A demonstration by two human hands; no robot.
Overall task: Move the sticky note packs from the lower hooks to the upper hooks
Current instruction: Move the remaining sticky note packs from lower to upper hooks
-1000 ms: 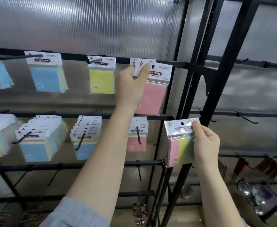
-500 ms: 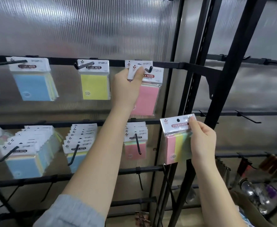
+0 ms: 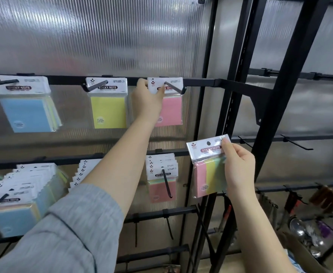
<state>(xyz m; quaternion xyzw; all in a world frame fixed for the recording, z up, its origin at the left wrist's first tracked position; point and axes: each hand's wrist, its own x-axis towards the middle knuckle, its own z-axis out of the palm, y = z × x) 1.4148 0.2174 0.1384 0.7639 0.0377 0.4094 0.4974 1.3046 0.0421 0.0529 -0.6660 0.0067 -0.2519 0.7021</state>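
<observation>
On the upper rail, three hooks carried packs. Far to the left of the left hand hung the blue pack (image 3: 27,109), with at least one more behind it. Nearer, just left of that hand, hung a single yellow pack (image 3: 108,106).

The left hand (image 3: 149,100) was raised to the third upper hook (image 3: 174,88), thumb and fingers pinching the white header card of the pink pack (image 3: 171,109). The card was already threaded on the hook, whose rod ran out toward the viewer and to the right, so the pack probably needed only pushing back along that axis.

Below the left forearm, four groups hung on the lower hooks: two thick blurred bundles far left, a fanned row partly hidden by the arm, and a short stack of about six on the lower hook (image 3: 166,184); exact counts cannot be told.

Lower right of the left hand, the right hand (image 3: 237,170) pinched a multicolour pack (image 3: 209,168) by its right edge, upright, hanger hole at the top. The occupied upper hook lay up and to the left of it, nearer the left hand.
</observation>
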